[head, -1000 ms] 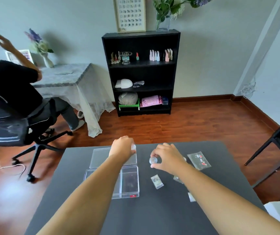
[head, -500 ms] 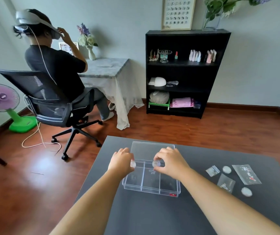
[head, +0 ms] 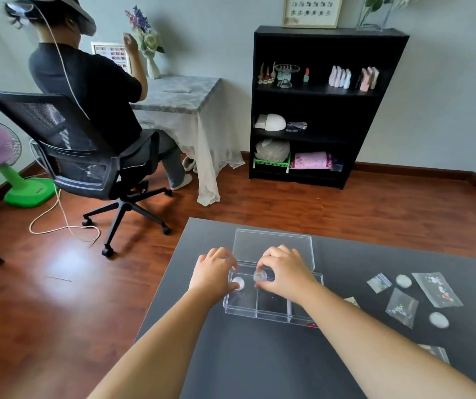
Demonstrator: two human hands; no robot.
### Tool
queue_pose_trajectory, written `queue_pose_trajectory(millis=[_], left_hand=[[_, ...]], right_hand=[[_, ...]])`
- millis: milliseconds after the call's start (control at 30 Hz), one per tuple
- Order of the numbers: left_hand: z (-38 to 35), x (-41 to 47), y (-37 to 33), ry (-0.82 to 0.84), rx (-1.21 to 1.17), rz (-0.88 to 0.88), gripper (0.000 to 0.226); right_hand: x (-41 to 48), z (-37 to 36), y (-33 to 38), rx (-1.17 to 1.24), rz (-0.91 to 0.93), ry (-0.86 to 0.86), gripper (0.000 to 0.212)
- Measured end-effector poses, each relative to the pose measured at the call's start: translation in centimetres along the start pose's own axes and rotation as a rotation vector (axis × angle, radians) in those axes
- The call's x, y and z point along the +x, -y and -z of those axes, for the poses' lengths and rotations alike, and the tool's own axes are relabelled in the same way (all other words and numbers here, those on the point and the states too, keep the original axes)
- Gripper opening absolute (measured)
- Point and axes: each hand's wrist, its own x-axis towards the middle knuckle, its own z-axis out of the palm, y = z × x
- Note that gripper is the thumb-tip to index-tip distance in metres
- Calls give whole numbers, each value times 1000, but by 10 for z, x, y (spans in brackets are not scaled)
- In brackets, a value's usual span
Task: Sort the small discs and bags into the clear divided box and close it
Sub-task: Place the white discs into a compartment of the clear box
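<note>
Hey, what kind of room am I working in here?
Probably a home nail-art studio or hobby room: a black bookshelf holds nail polish bottles and a white nail lamp, and a framed nail-design chart stands on top.

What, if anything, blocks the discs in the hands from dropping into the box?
Nothing visible. The lid lies open behind the clear divided box, and both discs, left and right, hang over open compartments.

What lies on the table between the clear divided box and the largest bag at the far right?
In the head view, between the clear divided box and the largest bag lie a small bag and a white disc.
</note>
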Motion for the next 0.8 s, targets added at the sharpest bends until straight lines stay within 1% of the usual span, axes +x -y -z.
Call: queue_pose_trajectory(millis=[100,200,300,500,633,800], left_hand=[[1,-7,7,-18,-63,14,49],[-5,-16,11,48,-100,18,69],[-11,-20,16,96,-94,8,78],[-16,-23,20,99,-126,19,83],[-15,-21,20,105,-123,14,82],[-5,-9,7,105,-102,-1,79]], right_hand=[[10,-6,8,-30,16,15,35],[16,-12,13,-57,22,48,34],[20,-18,17,-87,11,92,32],[24,-25,20,-147,-26,122,34],[23,-23,19,-110,-26,117,37],[16,-8,7,-15,-22,70,37]])
